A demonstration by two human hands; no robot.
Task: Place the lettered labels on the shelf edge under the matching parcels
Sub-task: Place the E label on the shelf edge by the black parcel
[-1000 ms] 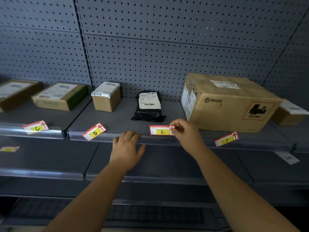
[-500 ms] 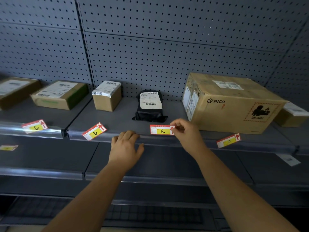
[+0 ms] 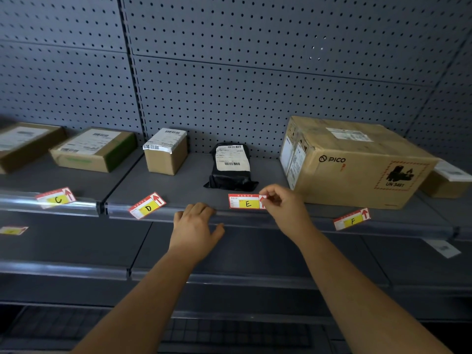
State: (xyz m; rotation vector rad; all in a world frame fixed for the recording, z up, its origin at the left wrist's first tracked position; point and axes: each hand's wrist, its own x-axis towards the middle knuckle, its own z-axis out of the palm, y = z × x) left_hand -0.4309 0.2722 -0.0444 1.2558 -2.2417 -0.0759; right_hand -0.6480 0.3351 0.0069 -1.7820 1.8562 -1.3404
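Both hands were at the shelf edge (image 3: 408, 229): our right hand (image 3: 286, 208) pinched the E label (image 3: 245, 201) at six o'clock from the black parcel (image 3: 231, 167), our left hand (image 3: 195, 226) rested loose-fingered.

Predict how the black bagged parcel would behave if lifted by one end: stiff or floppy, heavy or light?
The black bagged parcel would probably sag: its wrapping is crumpled and splays flat at the front. It likely weighs little, being small and soft-sided. Its shiny film may slip in a pinch.
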